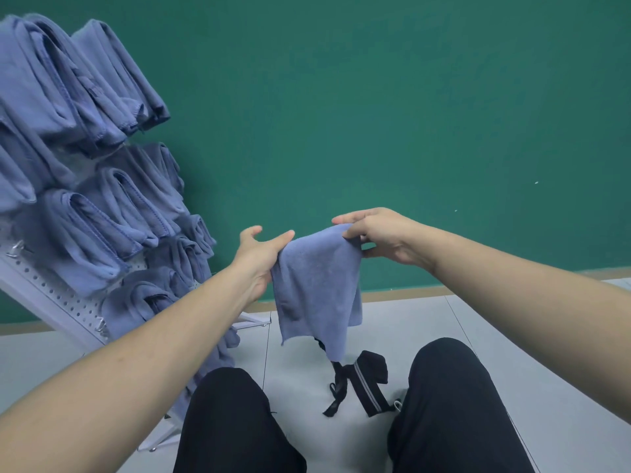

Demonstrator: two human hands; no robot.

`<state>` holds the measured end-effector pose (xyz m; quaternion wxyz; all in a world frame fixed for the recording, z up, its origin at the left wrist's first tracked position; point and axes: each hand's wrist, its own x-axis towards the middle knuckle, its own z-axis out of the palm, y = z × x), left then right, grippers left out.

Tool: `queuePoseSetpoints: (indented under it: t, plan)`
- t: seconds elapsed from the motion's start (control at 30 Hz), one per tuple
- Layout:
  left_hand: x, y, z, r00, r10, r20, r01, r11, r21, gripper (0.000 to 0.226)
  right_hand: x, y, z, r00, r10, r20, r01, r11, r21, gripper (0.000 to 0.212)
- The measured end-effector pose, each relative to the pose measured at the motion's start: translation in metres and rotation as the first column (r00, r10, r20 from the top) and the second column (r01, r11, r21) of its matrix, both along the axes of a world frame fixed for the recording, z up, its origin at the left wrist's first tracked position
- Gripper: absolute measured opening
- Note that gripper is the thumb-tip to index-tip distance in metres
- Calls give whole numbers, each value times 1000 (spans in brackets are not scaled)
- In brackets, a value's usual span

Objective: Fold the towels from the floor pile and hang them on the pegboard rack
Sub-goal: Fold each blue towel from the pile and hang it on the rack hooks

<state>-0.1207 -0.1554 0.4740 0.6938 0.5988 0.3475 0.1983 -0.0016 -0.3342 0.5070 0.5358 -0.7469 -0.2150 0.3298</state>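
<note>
While the blue towel is held mid-air beside the pegboard rack, top corners pinched by left hand and right hand, uneven hems risk a skewed fold.

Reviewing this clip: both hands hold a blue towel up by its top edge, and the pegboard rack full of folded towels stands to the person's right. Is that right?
Not quite. The head view shows the pegboard rack on the person's left, not right. The rest holds: the left hand and right hand hold the blue towel up by its top edge, and folded towels fill the rack.
</note>
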Motion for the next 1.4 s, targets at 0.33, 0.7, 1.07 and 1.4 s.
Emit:
queuePoseSetpoints:
  t: [0.33,0.7,1.07,1.4]
  plan:
    - [-9,4,24,897,-385,-218,429,879,208,31,9,-6,12,961,248,123,-225,958,-176,30]
    - [-11,4,30,827,-168,-536,543,482,688,43,8,-5,6,840,270,470,-46,900,-434,18]
    - [-13,-6,-9,1000,-17,-2,17,901,434,23,-1,15,-29,829,-69,555,97,995,-21,23]
    - [15,-25,3,978,159,135,-179,971,161,28,-28,44,-26,785,-96,611,47,994,95,18]
